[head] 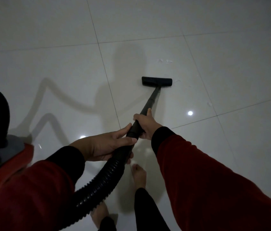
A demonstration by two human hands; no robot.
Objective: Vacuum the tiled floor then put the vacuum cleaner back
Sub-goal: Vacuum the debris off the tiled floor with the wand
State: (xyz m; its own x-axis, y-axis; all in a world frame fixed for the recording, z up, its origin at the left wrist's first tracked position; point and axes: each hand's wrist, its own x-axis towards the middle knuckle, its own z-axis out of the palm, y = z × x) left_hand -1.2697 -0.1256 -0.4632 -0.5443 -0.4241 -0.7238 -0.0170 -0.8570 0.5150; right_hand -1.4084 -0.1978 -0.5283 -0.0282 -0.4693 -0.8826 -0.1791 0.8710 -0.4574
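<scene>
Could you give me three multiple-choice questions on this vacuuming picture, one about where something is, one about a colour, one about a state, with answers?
1. Where is the vacuum body?
A. at the person's left
B. ahead of the floor head
C. at the person's right

2. What colour are the sleeves?
A. white
B. red with black cuffs
C. green

3. How does the floor head stand?
A. lifted in the air
B. detached from the wand
C. down on the tiled floor

Answers:
1 A, its red and grey casing sits at the left edge of the view.
2 B, both forearms show red cloth ending in black.
3 C, it rests flat on a tile, joined to the wand that the right hand grips, while the left hand holds the hose end.
</scene>
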